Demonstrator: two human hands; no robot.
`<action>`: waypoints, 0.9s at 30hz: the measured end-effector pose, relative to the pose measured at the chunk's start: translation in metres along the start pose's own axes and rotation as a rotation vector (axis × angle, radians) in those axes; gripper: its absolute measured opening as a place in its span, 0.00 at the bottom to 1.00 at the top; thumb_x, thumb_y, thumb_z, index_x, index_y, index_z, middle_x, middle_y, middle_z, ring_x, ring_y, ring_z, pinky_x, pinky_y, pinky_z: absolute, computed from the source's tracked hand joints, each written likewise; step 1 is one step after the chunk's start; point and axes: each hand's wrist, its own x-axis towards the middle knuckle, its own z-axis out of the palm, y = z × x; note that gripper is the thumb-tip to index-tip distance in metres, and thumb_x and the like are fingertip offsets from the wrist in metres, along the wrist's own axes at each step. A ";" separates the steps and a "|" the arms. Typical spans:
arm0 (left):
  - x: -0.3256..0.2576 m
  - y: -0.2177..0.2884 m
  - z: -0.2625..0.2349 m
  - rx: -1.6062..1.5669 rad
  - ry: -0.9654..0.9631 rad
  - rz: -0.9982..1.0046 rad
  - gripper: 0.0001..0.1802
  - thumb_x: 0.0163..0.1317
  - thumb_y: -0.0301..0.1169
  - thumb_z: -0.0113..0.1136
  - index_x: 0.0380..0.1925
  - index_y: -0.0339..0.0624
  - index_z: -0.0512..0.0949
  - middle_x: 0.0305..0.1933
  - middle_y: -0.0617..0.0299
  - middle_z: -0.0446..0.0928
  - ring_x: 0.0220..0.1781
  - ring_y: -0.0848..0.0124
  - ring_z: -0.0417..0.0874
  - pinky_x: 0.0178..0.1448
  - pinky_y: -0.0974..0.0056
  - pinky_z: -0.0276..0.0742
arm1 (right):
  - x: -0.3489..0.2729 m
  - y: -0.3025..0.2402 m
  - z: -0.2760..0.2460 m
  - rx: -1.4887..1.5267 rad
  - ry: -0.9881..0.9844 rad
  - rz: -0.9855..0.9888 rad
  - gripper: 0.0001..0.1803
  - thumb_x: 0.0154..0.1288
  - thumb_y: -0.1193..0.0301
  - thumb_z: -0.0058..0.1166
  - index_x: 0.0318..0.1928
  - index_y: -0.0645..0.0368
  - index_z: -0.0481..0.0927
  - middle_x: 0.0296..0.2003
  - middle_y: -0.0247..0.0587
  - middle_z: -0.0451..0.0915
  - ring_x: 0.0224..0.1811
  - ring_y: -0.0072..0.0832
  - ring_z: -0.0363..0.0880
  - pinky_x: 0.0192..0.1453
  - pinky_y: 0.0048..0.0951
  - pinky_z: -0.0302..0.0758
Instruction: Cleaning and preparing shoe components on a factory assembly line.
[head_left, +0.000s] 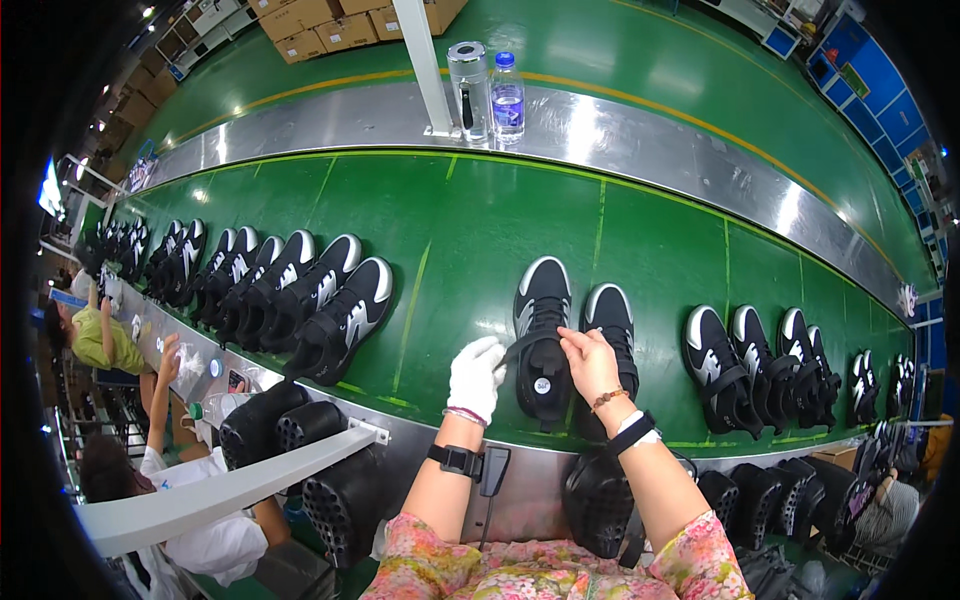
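Gloved left hand [476, 377] pinching the strap of a black-and-white sneaker [541, 335] on the green conveyor belt [470, 230]; bare right hand [592, 362] closed on the same shoe's tongue. Second sneaker [611, 325] just beside, partly behind the right hand. Row of sneakers [290, 290] left, more pairs [760, 365] right, two bottles [488, 92] beyond

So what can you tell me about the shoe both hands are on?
The shoe is a black high-top sneaker with a white toe cap and grey side panels, seemingly synthetic. It stands upright on the green belt, toe pointing away, beside its twin. The gloved left hand and bare right hand pinch its laces; a round tag sits near the collar.
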 end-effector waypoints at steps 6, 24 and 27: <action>-0.006 -0.025 0.015 0.157 0.123 0.059 0.16 0.62 0.23 0.58 0.50 0.33 0.75 0.41 0.58 0.78 0.35 0.74 0.78 0.33 0.71 0.76 | -0.003 -0.004 0.000 -0.034 0.001 -0.005 0.13 0.63 0.69 0.54 0.48 0.53 0.82 0.32 0.51 0.78 0.36 0.47 0.79 0.43 0.42 0.76; -0.031 -0.016 0.039 1.252 0.027 0.479 0.26 0.59 0.32 0.54 0.58 0.38 0.67 0.50 0.40 0.76 0.52 0.44 0.77 0.55 0.49 0.73 | -0.043 0.048 -0.060 -0.099 -0.281 0.254 0.31 0.52 0.67 0.54 0.55 0.72 0.66 0.43 0.68 0.77 0.47 0.59 0.77 0.54 0.47 0.74; -0.039 -0.004 0.048 1.304 0.071 0.430 0.25 0.59 0.31 0.52 0.57 0.35 0.68 0.49 0.40 0.76 0.52 0.45 0.77 0.56 0.49 0.72 | -0.035 0.034 -0.050 -0.014 -0.234 0.213 0.33 0.52 0.67 0.53 0.57 0.73 0.65 0.45 0.68 0.76 0.49 0.57 0.76 0.54 0.47 0.73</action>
